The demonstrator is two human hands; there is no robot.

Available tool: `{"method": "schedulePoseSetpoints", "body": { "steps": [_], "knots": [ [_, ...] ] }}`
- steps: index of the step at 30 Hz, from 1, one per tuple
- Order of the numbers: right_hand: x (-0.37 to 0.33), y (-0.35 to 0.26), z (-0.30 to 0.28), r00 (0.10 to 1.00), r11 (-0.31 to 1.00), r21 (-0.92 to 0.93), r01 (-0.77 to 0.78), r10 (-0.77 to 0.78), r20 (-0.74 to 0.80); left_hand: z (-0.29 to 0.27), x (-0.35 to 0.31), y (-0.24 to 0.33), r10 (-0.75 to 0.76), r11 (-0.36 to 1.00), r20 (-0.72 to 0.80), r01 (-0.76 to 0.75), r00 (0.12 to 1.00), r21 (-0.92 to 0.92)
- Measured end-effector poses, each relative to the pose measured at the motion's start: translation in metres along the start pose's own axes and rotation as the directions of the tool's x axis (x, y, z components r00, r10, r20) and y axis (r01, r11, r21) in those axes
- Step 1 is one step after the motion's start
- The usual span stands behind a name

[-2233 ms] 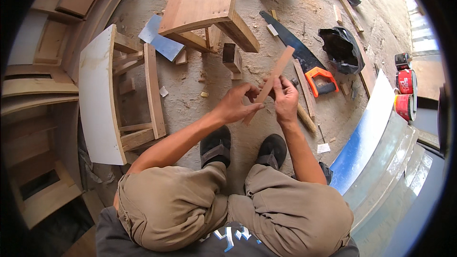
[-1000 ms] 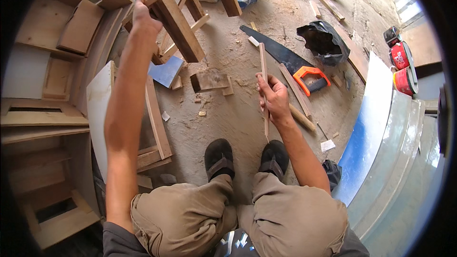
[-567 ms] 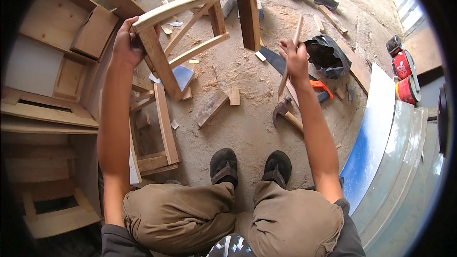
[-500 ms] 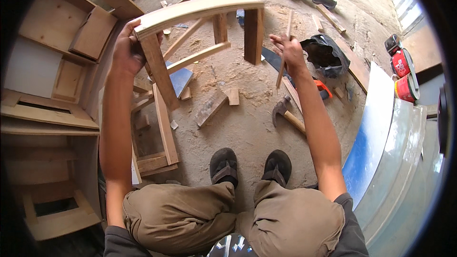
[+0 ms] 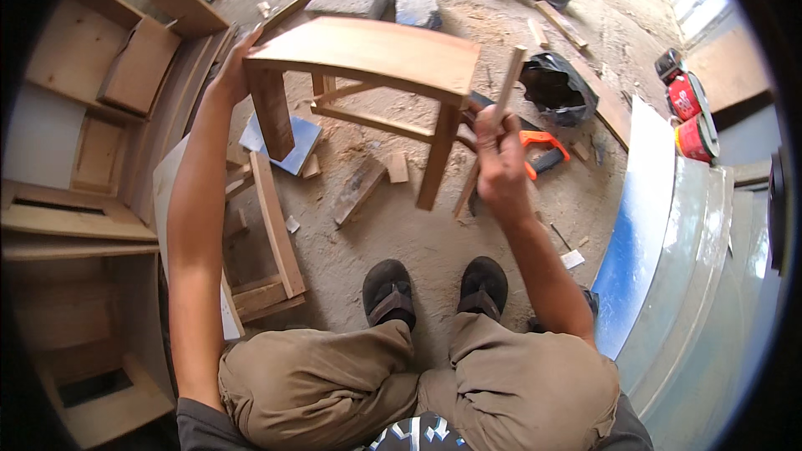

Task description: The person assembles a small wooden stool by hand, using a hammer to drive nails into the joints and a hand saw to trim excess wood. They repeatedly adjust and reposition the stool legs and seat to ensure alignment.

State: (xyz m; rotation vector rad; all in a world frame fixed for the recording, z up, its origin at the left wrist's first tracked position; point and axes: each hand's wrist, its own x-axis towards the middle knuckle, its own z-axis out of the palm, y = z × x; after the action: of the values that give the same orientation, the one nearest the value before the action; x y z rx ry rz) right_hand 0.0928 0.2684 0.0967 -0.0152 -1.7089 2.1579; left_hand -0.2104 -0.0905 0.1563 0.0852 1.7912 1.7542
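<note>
Keeping the wooden stool (image 5: 372,52) steady between both grips calls for a firm left hand (image 5: 232,68), which clasps its end (fingertips hidden behind the wood), while the right hand (image 5: 499,165) pinches a thin stick (image 5: 510,82) near the opposite leg (image 5: 439,159). Whether it touches that leg, I cannot tell; just right of that grip, the orange-handled saw (image 5: 539,138) is partly covered.

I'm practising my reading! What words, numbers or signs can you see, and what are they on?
Red can: white lettering, which I won't copy out.
Red-and-yellow can: markings too small to read.
Dark shirt: white-and-blue design, cut off and unreadable.
</note>
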Motion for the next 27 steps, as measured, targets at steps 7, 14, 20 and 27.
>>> {"method": "schedulePoseSetpoints", "body": {
  "steps": [7,14,20,27],
  "knots": [
    [-0.036,-0.008,0.051,0.989,0.991,0.092,-0.093,0.081,0.122,0.015,0.050,-0.019,0.182,0.938,-0.536,0.019,0.824,0.346],
    [-0.015,-0.003,0.064,0.990,0.995,0.077,-0.063,0.053,0.130,0.149,-0.046,-0.073,0.659,0.732,-0.252,-0.525,0.709,0.435],
    [0.000,0.018,0.041,0.992,0.986,0.117,-0.122,0.117,0.045,0.236,-0.085,-0.024,0.351,0.474,0.097,-0.266,0.931,0.839],
    [0.005,0.026,-0.003,0.973,0.940,0.253,-0.230,0.221,0.064,0.275,-0.070,-0.047,0.231,0.190,0.253,-0.298,0.940,0.936]
  ]
}}
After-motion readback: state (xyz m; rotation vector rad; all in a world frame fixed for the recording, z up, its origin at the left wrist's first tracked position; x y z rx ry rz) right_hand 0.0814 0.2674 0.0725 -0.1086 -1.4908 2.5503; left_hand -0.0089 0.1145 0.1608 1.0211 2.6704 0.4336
